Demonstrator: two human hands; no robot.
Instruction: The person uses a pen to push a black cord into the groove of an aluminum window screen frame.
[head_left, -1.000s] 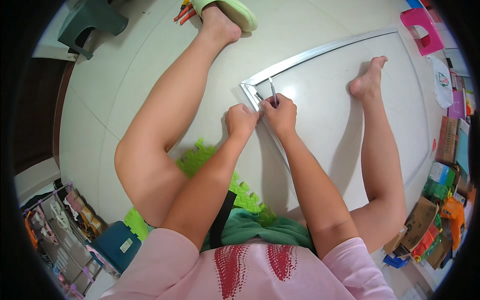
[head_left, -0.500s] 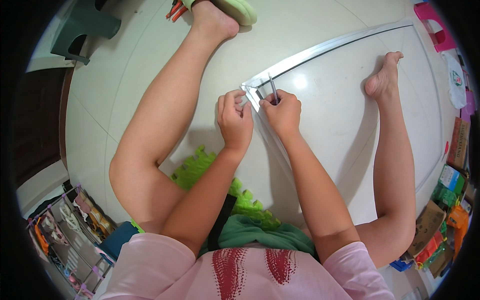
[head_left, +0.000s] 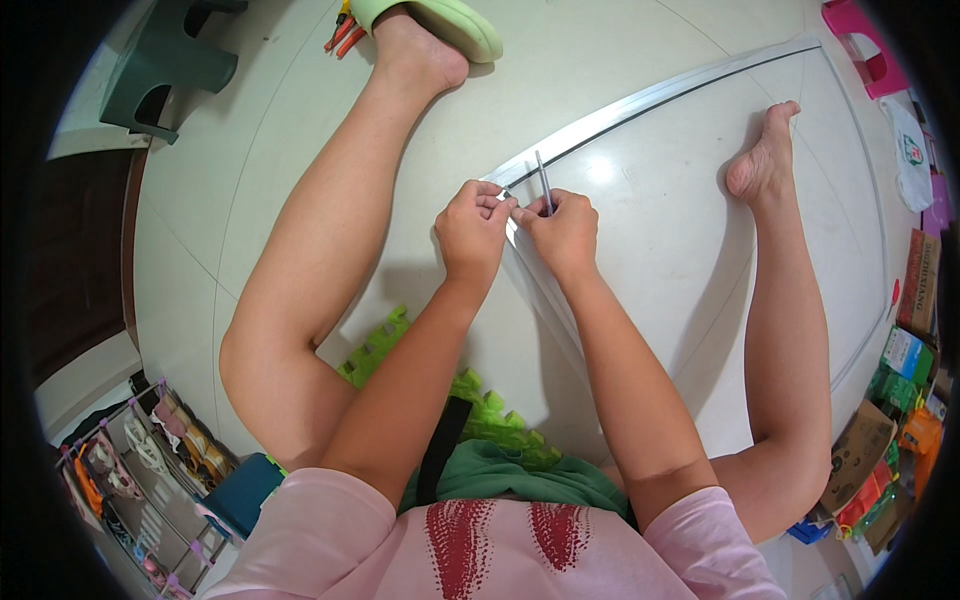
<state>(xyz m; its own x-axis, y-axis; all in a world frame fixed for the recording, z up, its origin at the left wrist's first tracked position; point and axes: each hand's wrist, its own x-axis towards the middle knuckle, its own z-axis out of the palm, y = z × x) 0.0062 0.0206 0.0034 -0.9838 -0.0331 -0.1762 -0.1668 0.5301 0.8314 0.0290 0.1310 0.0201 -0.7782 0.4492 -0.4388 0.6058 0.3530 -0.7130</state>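
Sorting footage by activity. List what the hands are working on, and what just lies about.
In hand:
left hand
right hand
thin metal tool
frame corner

Lying about:
green stool
pink stool
shoe rack
boxes
green foam mat

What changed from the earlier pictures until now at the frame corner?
Little changed. The left hand and right hand stayed together at the corner of the frame; the right still holds the thin tool upright. The view shifted slightly. Legs stayed spread on the floor.
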